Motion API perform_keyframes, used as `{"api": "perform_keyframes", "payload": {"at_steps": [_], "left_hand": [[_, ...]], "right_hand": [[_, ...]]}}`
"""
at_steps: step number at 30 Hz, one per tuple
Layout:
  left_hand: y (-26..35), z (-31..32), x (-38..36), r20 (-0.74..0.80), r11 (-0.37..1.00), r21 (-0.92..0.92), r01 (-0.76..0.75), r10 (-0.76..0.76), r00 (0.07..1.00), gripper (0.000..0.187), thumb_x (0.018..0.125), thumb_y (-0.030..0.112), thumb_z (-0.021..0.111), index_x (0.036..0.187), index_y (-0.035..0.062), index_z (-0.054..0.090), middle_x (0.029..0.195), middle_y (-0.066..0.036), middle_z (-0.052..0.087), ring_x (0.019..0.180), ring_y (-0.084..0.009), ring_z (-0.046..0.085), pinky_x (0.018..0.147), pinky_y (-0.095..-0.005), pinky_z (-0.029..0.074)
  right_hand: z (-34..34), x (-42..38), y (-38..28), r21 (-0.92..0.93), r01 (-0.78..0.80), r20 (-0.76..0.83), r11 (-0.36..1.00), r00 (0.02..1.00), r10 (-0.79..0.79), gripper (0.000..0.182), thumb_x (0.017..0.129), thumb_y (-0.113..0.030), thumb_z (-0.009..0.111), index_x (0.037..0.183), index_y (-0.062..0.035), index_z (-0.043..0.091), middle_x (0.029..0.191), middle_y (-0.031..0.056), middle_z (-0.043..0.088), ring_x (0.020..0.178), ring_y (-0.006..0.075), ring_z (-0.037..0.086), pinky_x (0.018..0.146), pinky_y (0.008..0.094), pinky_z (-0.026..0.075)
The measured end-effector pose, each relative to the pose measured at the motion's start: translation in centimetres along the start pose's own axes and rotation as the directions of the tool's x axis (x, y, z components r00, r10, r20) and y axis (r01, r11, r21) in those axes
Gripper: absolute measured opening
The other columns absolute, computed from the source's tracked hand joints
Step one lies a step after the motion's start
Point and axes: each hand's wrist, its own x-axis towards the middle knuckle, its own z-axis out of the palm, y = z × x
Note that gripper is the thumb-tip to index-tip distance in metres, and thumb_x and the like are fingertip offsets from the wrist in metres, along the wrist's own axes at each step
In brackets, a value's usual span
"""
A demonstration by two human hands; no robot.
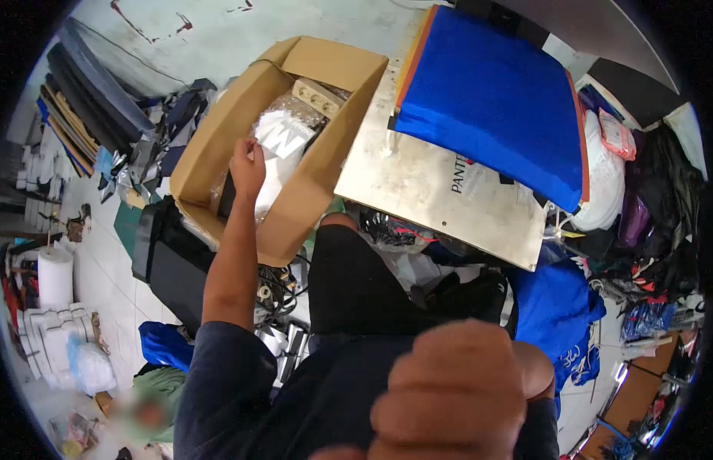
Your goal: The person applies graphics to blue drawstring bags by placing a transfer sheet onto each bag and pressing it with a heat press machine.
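Lying inside the open brown cardboard box [301,211], the white-and-grey lettered sheet [284,138] sits beside a beige three-socket power strip [317,98]. Left hand [248,167]: grip curled together at the sheet's edge; pinch cannot be confirmed. Right hand [452,395]: curled shut near the camera, contents undeterminable. Blue orange-edged cloth [491,100] covers part of the pale worktop [418,180].

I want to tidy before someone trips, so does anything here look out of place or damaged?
Cables lie tangled by the box, and a blue cloth is crumpled on the floor; either could catch a foot. Dark red marks streak the pale wall; I can't tell what they are.
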Motion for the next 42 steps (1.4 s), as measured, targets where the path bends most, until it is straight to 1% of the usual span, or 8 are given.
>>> {"api": "perform_keyframes", "payload": {"at_steps": [1,5,10,16,19,26,33,42], "left_hand": [[1.6,-0.9,0.4,-0.008,1.000,0.010,-0.005,0.005,1.000,0.012,0.092,0.010,0.061,0.099,0.0001,0.059,0.089,-0.013,0.066,0.085,-0.0230,0.067,0.078,-0.0340,0.052],[8.8,-4.8,3.7,-0.077,0.983,-0.186,0.001,-0.016,0.997,0.013,0.098,0.009,0.055,0.105,-0.0005,0.060,0.098,-0.006,0.065,0.083,-0.0122,0.061,0.075,-0.0268,0.050],[20.4,-9.3,4.5,0.219,0.942,-0.311,0.125,-0.057,0.974,0.017,0.097,0.007,0.055,0.112,0.0015,0.061,0.095,-0.002,0.062,0.080,-0.0062,0.056,0.072,-0.0231,0.047],[30.6,-6.3,3.1,0.609,0.929,-0.371,0.000,0.243,0.755,0.015,0.094,0.006,0.057,0.106,0.0016,0.064,0.085,-0.001,0.063,0.068,-0.0045,0.054,0.059,-0.0224,0.043],[34.6,-5.2,2.6,0.734,0.961,-0.261,-0.087,0.256,0.629,0.015,0.095,0.006,0.059,0.108,0.0001,0.063,0.093,-0.002,0.064,0.081,-0.0067,0.058,0.071,-0.0218,0.048],[30.9,1.7,-0.1,0.302,0.849,-0.511,0.136,0.029,0.953,0.025,0.092,0.014,0.067,0.114,0.0016,0.064,0.096,-0.010,0.068,0.090,-0.0113,0.061,0.074,-0.0257,0.049],[35.4,9.1,0.1,0.348,0.913,-0.107,-0.393,0.405,0.846,0.045,0.096,0.032,0.060,0.132,0.0061,0.057,0.141,-0.026,0.049,0.133,-0.0412,0.044,0.111,-0.0470,0.033],[35.2,15.8,-1.0,0.565,0.852,0.235,-0.468,0.272,0.779,0.072,0.096,0.062,0.040,0.149,0.0134,0.042,0.155,-0.025,0.030,0.146,-0.0427,0.023,0.119,-0.0551,0.009]], "right_hand": [[-1.6,-0.3,0.3,-0.013,-0.052,0.319,0.999,0.946,0.053,0.038,0.057,-0.025,0.094,0.064,-0.0184,0.057,0.064,-0.0016,0.056,0.055,0.0188,0.058,0.047,0.0290,0.041],[-4.2,-3.6,6.4,-0.321,-0.086,0.568,0.943,0.779,0.264,0.021,0.075,-0.021,0.082,0.085,-0.0130,0.066,0.068,0.0030,0.053,0.056,0.0193,0.056,0.049,0.0314,0.048],[-7.8,-8.0,10.3,-0.428,-0.573,0.290,0.699,0.645,0.707,0.029,0.078,-0.024,0.082,0.096,-0.0090,0.065,0.074,0.0044,0.060,0.063,0.0185,0.059,0.059,0.0312,0.049],[-7.0,-2.9,12.0,-0.060,-0.683,-0.044,0.728,0.731,0.681,0.022,0.085,-0.018,0.077,0.097,-0.0040,0.065,0.079,0.0017,0.063,0.069,0.0102,0.057,0.065,0.0267,0.046],[-10.0,-2.4,13.2,-0.056,-0.799,0.154,0.599,0.585,0.796,0.017,0.091,-0.016,0.071,0.094,-0.0009,0.065,0.079,0.0016,0.064,0.070,0.0072,0.056,0.064,0.0245,0.045],[-19.2,-3.7,13.5,-0.154,-0.808,-0.103,0.568,0.585,0.804,0.012,0.094,-0.013,0.067,0.090,-0.0020,0.065,0.077,0.0003,0.063,0.065,0.0058,0.055,0.057,0.0245,0.048],[-28.3,1.8,20.2,-0.204,-0.836,-0.351,0.509,0.548,0.759,0.019,0.092,-0.020,0.068,0.091,-0.0021,0.064,0.072,0.0014,0.061,0.058,0.0079,0.056,0.049,0.0223,0.041],[-28.5,3.5,32.0,-0.300,-0.862,-0.263,0.409,0.487,0.833,0.027,0.089,-0.027,0.072,0.089,-0.0001,0.065,0.071,0.0064,0.064,0.058,0.0136,0.064,0.044,0.0266,0.042]]}}
